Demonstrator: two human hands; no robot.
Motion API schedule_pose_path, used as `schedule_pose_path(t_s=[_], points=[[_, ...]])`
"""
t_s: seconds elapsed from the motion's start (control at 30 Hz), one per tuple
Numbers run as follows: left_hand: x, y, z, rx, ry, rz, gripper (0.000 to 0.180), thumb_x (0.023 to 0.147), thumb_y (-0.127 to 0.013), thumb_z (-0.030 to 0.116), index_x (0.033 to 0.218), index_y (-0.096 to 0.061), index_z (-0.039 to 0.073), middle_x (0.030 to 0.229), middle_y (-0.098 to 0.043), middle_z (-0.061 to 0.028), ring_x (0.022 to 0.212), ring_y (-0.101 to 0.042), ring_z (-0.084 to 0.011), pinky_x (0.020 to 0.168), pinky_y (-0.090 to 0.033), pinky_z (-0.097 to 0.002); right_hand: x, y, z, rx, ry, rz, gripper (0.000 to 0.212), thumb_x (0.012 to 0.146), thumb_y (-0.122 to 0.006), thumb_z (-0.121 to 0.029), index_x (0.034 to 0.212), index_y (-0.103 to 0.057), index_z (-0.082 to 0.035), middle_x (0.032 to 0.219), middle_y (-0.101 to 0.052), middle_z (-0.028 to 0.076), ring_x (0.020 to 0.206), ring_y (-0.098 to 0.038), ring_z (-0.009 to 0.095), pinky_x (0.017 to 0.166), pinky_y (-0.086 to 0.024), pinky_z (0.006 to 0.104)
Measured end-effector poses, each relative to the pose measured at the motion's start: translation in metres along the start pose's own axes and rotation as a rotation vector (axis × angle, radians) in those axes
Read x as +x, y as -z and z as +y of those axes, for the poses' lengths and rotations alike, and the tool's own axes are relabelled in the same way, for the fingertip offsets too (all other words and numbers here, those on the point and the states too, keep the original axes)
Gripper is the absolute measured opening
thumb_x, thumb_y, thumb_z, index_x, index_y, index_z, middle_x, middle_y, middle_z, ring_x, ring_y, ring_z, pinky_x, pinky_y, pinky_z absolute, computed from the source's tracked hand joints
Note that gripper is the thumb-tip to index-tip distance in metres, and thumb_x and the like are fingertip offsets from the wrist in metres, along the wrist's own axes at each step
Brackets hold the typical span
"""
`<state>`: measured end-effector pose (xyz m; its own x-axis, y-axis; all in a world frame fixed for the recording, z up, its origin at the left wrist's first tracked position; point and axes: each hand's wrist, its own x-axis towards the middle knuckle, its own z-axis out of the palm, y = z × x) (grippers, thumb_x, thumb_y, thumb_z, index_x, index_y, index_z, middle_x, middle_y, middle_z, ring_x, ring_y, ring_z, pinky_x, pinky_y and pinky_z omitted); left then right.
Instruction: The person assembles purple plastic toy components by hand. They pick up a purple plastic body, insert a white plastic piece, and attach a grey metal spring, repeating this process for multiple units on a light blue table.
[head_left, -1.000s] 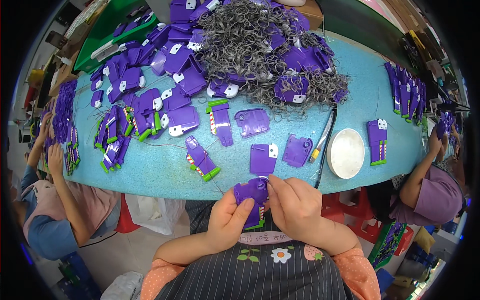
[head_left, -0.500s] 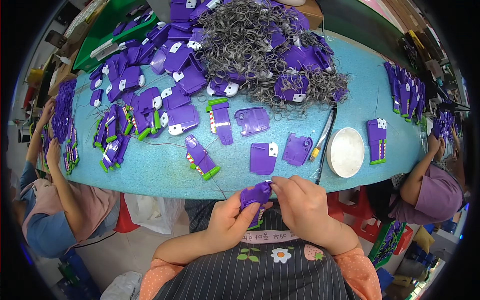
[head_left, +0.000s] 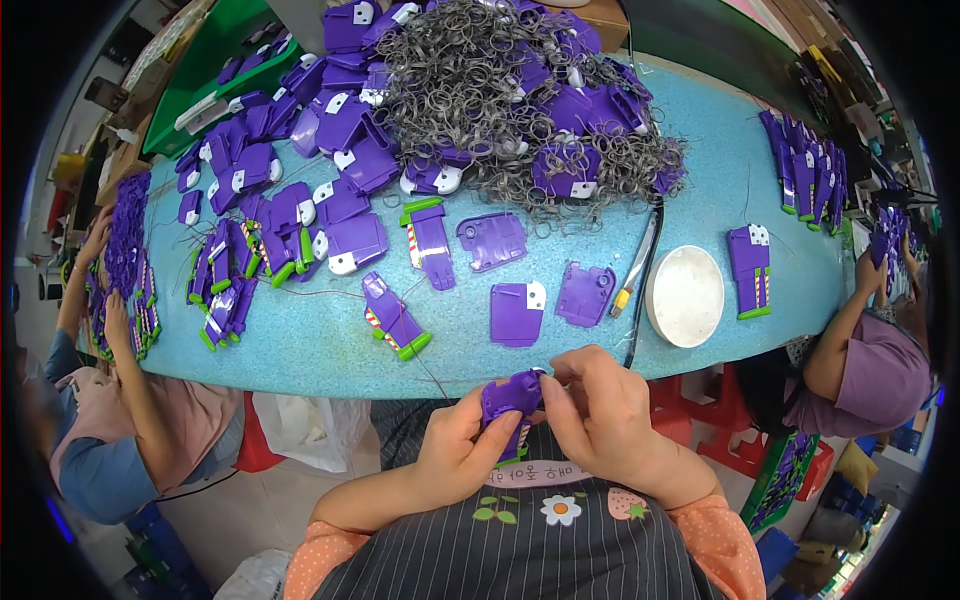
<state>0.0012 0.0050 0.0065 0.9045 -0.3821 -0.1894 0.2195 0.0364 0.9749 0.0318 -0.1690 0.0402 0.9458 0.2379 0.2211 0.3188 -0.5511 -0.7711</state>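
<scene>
Blue tabletop (head_left: pixel 270 355): coils (head_left: pixel 450 90) overlie purple parts (head_left: pixel 565 172); left grip (head_left: pixel 455 440) pinches casing (head_left: pixel 508 398), right grip (head_left: pixel 610 415) unclear.

Assembly workshop | shared worktable (head_left: pixel 270 345) | heaped purple parts (head_left: pixel 366 165) | co-workers (head_left: pixel 865 375) alongside

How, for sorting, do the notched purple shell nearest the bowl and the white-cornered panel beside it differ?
The panel has a white corner; the shell is all purple. The panel's edges look mostly straight; the shell's top edge is notched. Both lie on the blue table.
</scene>
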Motion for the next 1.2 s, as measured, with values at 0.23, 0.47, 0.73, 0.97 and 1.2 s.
schedule_pose_path(t_s=[0.23, 0.47, 0.73, 0.97, 1.2], points=[[0.0, 0.004, -0.003, -0.077, -0.014, 0.025, 0.029, 0.094, -0.046, 0.009, 0.121, -0.048, -0.004, 0.091, -0.065, -0.0071, 0.073, -0.056, -0.0044, 0.062, -0.046, -0.0205, 0.002, -0.007, 0.01, -0.047, 0.121, -0.02, 0.011, 0.075, -0.062, 0.004, 0.08, -0.052, 0.002, 0.064, -0.054, 0.009, 0.044, -0.053, 0.019, 0.039, -0.038, 0.03], [-0.001, 0.007, -0.005, -0.128, 0.035, 0.036, 0.029, 0.094, -0.047, 0.008, 0.12, -0.048, -0.004, 0.09, -0.065, -0.006, 0.073, -0.055, -0.0042, 0.061, -0.046, -0.021, 0.007, -0.003, 0.006, -0.026, 0.065, -0.077, 0.006, 0.076, -0.062, 0.003, 0.077, -0.057, 0.001, 0.058, -0.053, 0.009, 0.045, -0.054, 0.02, 0.039, -0.039, 0.0297], [0.005, 0.009, 0.006, 0.228, -0.101, -0.039, 0.028, 0.09, -0.052, 0.004, 0.116, -0.05, -0.005, 0.09, -0.066, -0.0137, 0.07, -0.063, -0.0146, 0.062, -0.049, -0.0267, 0.004, 0.012, 0.002, 0.134, -0.205, -0.191, 0.006, 0.077, -0.063, -0.003, 0.076, -0.058, 0.0, 0.064, -0.059, 0.012, 0.053, -0.06, 0.026, 0.046, -0.045, 0.0343], [0.002, 0.007, 0.016, 0.43, -0.146, -0.057, 0.03, 0.085, -0.055, 0.0, 0.114, -0.05, -0.006, 0.087, -0.064, -0.0184, 0.073, -0.066, -0.0284, 0.062, -0.051, -0.0324, -0.007, 0.011, 0.008, 0.091, 0.026, -0.094, 0.009, 0.08, -0.065, -0.004, 0.077, -0.057, 0.0, 0.062, -0.059, 0.011, 0.052, -0.06, 0.025, 0.045, -0.045, 0.0328], [0.003, 0.003, 0.013, 0.491, -0.27, -0.144, 0.035, 0.082, -0.059, 0.0, 0.114, -0.049, -0.006, 0.08, -0.062, -0.0187, 0.067, -0.063, -0.0312, 0.056, -0.05, -0.0349, -0.009, 0.007, 0.005, 0.231, -0.177, -0.129, 0.018, 0.085, -0.06, -0.015, 0.077, -0.054, 0.0, 0.058, -0.054, 0.01, 0.046, -0.054, 0.023, 0.043, -0.04, 0.0321]])
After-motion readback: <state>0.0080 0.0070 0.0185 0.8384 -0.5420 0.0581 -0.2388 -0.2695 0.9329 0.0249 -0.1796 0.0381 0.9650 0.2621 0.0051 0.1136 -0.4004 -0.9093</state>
